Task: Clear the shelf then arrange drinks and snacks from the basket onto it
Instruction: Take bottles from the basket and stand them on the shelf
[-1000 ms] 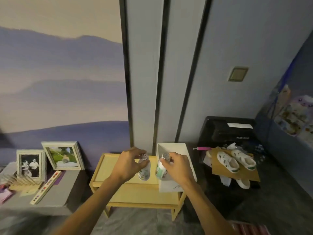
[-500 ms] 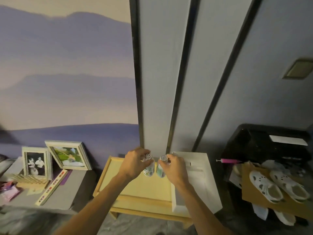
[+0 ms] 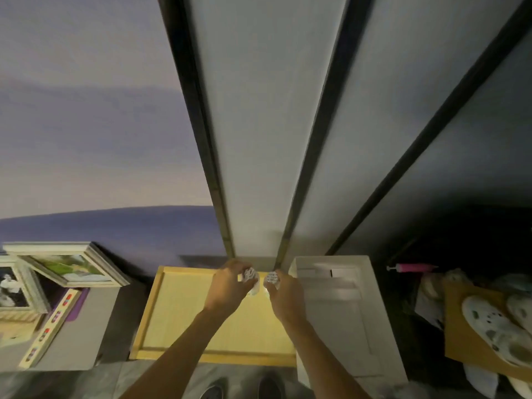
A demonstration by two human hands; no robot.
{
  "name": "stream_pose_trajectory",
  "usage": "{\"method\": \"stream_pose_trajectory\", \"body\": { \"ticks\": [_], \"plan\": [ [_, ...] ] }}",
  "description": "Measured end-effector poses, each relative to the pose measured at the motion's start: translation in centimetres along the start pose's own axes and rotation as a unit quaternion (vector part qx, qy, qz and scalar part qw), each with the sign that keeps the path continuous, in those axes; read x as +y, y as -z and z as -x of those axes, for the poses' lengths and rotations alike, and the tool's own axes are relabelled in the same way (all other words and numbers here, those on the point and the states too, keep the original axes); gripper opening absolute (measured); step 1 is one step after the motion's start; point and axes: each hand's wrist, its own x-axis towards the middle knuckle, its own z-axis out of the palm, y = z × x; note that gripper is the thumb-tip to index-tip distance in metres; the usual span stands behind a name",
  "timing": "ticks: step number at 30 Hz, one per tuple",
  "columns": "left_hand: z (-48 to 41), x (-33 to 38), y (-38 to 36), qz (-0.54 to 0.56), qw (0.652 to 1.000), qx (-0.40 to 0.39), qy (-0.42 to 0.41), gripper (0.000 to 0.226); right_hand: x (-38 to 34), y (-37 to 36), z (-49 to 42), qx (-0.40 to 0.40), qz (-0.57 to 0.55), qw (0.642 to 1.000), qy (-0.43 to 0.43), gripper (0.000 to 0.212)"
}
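Two drinks are held upright at the back of the yellow shelf (image 3: 178, 312), the left hand (image 3: 229, 287) gripping the left bottle (image 3: 250, 274) and the right hand (image 3: 287, 293) the right bottle (image 3: 272, 277), and each should land base-flat before release.

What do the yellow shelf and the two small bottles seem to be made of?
The shelf looks like matte wood or laminate: even yellow surface, raised rim, no glare. The two small bottles seem plastic with patterned foil-like tops; the left hand and right hand hide their bodies, so uncertain.
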Motion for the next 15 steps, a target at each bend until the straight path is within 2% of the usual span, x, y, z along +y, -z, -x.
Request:
{"method": "stream_pose_trajectory", "body": {
  "ticks": [8, 15],
  "plan": [
    [-2.1, -5.7, -4.5, -0.031, 0.999, -0.033, 0.004, 0.029, 0.1, -2.2, -0.9, -0.014, -0.015, 0.998, -0.061, 0.042],
    [-1.8, -8.3, -6.9, -0.014, 1.000, -0.025, -0.005, 0.027, 0.8, -2.7, -1.9, -0.039, -0.006, 0.996, -0.079, 0.046]
  ]
}}
